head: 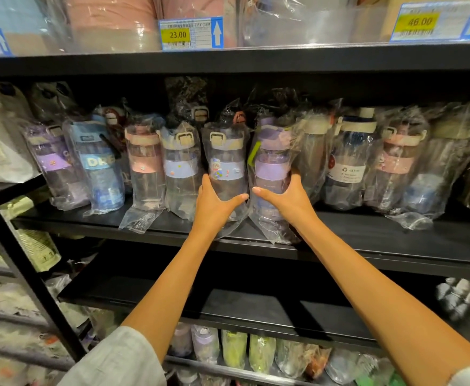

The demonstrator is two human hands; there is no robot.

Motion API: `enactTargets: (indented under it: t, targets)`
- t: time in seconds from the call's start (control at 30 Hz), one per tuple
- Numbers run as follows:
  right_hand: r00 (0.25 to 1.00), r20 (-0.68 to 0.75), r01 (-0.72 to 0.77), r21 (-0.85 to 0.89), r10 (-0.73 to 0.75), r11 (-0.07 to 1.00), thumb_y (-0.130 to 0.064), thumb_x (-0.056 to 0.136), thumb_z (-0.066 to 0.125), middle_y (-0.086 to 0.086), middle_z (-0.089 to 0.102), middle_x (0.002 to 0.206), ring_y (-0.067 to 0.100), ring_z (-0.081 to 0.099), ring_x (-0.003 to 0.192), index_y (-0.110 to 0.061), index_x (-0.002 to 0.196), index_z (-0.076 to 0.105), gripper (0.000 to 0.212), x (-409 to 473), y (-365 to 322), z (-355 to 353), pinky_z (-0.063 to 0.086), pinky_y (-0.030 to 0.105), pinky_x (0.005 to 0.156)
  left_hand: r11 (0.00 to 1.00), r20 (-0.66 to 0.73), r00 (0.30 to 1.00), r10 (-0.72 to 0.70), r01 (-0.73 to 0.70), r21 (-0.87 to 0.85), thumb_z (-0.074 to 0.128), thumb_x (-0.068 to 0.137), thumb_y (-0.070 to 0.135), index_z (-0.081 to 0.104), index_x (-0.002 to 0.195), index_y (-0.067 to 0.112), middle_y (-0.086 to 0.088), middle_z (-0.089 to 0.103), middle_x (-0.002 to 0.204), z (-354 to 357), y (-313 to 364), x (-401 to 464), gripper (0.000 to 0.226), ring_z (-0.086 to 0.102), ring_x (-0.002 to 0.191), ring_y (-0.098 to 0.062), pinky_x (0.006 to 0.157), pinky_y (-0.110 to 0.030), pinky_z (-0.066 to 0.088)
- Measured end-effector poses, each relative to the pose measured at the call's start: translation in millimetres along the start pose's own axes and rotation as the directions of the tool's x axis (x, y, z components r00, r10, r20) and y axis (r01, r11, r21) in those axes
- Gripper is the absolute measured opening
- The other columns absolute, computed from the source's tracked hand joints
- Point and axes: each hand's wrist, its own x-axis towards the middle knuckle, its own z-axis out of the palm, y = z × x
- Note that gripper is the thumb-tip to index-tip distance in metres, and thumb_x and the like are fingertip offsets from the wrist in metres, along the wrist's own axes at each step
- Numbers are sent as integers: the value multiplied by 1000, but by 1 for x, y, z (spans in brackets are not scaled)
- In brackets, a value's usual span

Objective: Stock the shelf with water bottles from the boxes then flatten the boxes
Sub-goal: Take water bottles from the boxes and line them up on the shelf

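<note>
A row of plastic-wrapped water bottles stands on the black middle shelf (155, 228). My left hand (215, 203) grips the base of a clear bottle with a blue cartoon band (225, 160). Right beside it, my right hand (286, 197) grips the lower part of a bottle with a purple band and purple lid (271, 160). Both bottles stand upright on the shelf, close together, near the front edge. No boxes are in view.
More wrapped bottles fill the shelf left (147, 162) and right (350, 160) of the two held ones. Price tags (190, 33) hang on the shelf above. The shelf below (256, 302) is dark; lower down stand green and purple wrapped bottles (233, 352). A black frame post (30, 274) rises at left.
</note>
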Motion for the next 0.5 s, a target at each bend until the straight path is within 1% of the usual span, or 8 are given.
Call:
enactTargets:
  t: [0.1,0.17,0.2,0.23,0.27,0.33,0.4,0.5]
  targets:
    - [1000,14,11,-85,-10,996,-61,80,80,10,44,150,29,49,133,-10,142,36,91,-10,0,-7,43,36,93,999,-13,1000,12,-11,47,81,82,56,2,167,15,-6,12,174,-3,5,-11,123,18,159,-26,126,-46,26]
    - [999,52,6,-198,5,980,-67,86,71,12,42,153,32,47,137,-11,149,36,92,-18,1,-13,45,40,98,994,-22,999,30,-27,103,75,87,58,3,167,14,-6,11,174,-6,8,-23,116,15,159,-25,125,-45,24]
    - [998,67,2,-278,18,961,-70,88,65,12,44,153,33,48,136,-11,150,37,90,-21,3,-16,46,43,99,990,-26,999,38,-34,138,71,90,59,4,167,14,-5,12,174,-9,8,-29,111,15,159,-24,125,-44,23]
    - [997,73,6,-358,22,934,-72,91,59,13,50,147,33,53,130,-12,145,43,83,-25,5,-18,48,46,95,984,-26,999,44,-39,174,67,93,59,6,167,13,-5,13,174,-12,8,-36,105,15,159,-24,125,-43,22]
    - [997,75,23,-435,11,900,-74,92,54,13,56,138,34,57,121,-13,136,50,76,-29,8,-19,51,46,88,977,-25,998,53,-46,208,63,96,58,10,167,13,-5,16,173,-16,9,-44,100,18,159,-25,125,-43,23]
    - [997,77,66,-560,-27,826,-76,93,47,13,62,122,35,60,109,-13,121,57,69,-40,15,-20,51,44,78,958,-35,996,84,-71,280,58,100,56,19,165,11,-9,25,170,-25,7,-61,88,25,156,-27,122,-43,27]
    - [995,62,100,-645,-78,758,-75,94,46,14,65,115,37,62,105,-13,116,60,68,-52,17,-18,50,42,75,931,-30,992,120,-102,351,55,104,51,31,160,7,-12,35,165,-35,3,-78,76,33,151,-28,118,-41,32]
    - [983,91,176,-716,-159,676,-72,95,44,14,67,112,37,63,103,-13,117,63,66,-78,10,-11,49,42,76,901,6,988,157,-146,409,53,105,49,37,158,9,-10,43,160,-54,-4,-101,68,39,148,-28,116,-41,35]
